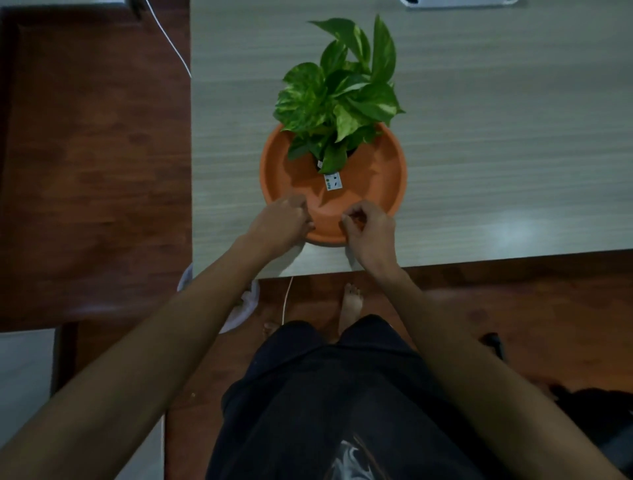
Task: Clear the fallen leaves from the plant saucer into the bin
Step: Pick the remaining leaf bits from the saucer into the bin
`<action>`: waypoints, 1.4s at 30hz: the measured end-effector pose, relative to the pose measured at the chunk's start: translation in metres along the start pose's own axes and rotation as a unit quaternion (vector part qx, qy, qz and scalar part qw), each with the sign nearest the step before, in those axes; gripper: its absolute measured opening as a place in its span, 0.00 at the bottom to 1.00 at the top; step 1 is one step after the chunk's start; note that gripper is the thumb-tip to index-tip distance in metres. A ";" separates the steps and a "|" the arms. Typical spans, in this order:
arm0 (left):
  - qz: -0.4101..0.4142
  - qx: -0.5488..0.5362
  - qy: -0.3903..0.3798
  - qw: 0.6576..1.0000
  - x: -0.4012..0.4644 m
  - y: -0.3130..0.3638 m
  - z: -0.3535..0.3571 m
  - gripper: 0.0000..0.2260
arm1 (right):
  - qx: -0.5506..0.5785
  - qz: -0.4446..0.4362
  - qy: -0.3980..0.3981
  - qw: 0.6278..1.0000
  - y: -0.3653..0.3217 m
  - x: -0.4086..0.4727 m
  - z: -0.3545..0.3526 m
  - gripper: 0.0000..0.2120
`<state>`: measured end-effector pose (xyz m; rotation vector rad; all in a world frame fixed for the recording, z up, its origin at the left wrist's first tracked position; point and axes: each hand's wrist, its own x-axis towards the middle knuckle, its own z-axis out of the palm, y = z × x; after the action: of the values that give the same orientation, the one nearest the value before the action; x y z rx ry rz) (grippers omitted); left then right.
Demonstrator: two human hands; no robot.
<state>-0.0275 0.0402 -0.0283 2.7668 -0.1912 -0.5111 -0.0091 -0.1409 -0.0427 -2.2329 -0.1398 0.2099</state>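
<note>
Both hands rest at the near rim of the orange saucer on the bench. The left hand has its grip curled closed; the right hand has its grip pinched together, contents unclear.

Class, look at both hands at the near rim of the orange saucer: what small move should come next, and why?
Probably carry both hands to the white bin below the table's left corner. The left hand and right hand are curled at the saucer's near rim, as if pinching bits, though what they hold is too small to tell. No loose leaves show on its bare floor.

A pale wood-grain table carries an orange saucer near its six-o'clock edge; a white object sits at one o'clock.
</note>
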 end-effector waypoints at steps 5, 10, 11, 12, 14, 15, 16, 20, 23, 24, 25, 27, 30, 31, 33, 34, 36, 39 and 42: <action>0.039 0.015 -0.057 0.998 -0.011 -0.013 -0.003 0.19 | -0.008 -0.021 0.011 1.000 0.001 -0.002 0.002 0.03; 0.019 0.002 -0.056 0.998 -0.006 -0.004 -0.012 0.16 | -0.007 -0.018 -0.003 1.000 -0.001 0.000 0.001 0.03; 0.018 0.000 -0.052 0.998 -0.005 -0.003 -0.014 0.15 | -0.010 -0.017 -0.007 1.000 -0.001 0.000 0.001 0.03; 0.021 -0.004 -0.042 0.999 -0.006 -0.003 -0.015 0.13 | -0.013 -0.014 -0.012 1.000 -0.001 0.000 0.001 0.03; 0.029 -0.013 -0.013 0.999 -0.007 -0.003 -0.016 0.09 | -0.021 -0.008 -0.018 1.000 -0.001 0.001 0.001 0.03; 0.029 -0.016 0.006 0.999 -0.008 -0.003 -0.016 0.07 | -0.023 -0.007 -0.019 1.000 -0.003 0.002 0.002 0.03; 0.027 -0.022 0.027 0.999 -0.010 -0.003 -0.016 0.06 | -0.025 -0.009 -0.021 0.999 -0.005 0.002 0.003 0.03; 0.004 -0.077 0.112 0.991 -0.024 -0.008 -0.013 0.06 | -0.033 -0.022 -0.037 0.999 -0.019 0.004 0.012 0.03; -0.070 -0.174 0.205 0.961 -0.050 -0.027 -0.009 0.05 | -0.048 -0.068 -0.054 0.995 -0.043 0.001 0.031 0.04; -0.105 -0.210 0.235 0.943 -0.060 -0.035 -0.007 0.04 | -0.052 -0.083 -0.061 0.993 -0.053 0.000 0.039 0.04; -0.145 -0.237 0.261 0.925 -0.071 -0.045 -0.004 0.03 | -0.048 -0.094 -0.071 0.992 -0.063 -0.003 0.051 0.04; -0.212 -0.269 0.301 0.890 -0.092 -0.060 0.000 0.02 | -0.027 -0.098 -0.090 0.991 -0.083 -0.009 0.073 0.03; -0.295 -0.305 0.337 0.841 -0.133 -0.089 0.012 0.04 | -0.005 -0.103 -0.132 0.986 -0.115 -0.029 0.115 0.02; -0.314 -0.311 0.341 0.830 -0.145 -0.098 0.017 0.05 | -0.006 -0.114 -0.146 0.983 -0.123 -0.036 0.127 0.02; -0.355 -0.320 0.345 0.808 -0.174 -0.118 0.032 0.06 | -0.002 -0.131 -0.193 0.973 -0.140 -0.055 0.153 0.02; -0.379 -0.320 0.348 0.795 -0.187 -0.127 0.039 0.06 | 0.002 -0.135 -0.219 0.966 -0.147 -0.065 0.166 0.02; -0.417 -0.322 0.349 0.775 -0.208 -0.142 0.053 0.07 | 0.002 -0.145 -0.263 0.954 -0.156 -0.083 0.189 0.02; -0.452 -0.349 0.327 0.753 -0.235 -0.162 0.077 0.08 | -0.030 -0.124 -0.335 0.933 -0.163 -0.106 0.224 0.03; -0.486 -0.372 0.314 0.726 -0.254 -0.179 0.102 0.10 | -0.074 -0.079 -0.394 0.913 -0.162 -0.128 0.260 0.06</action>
<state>-0.2872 0.2270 -0.0956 1.8419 1.3564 0.1806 -0.1905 0.1365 -0.0611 -2.1416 -0.7875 1.0331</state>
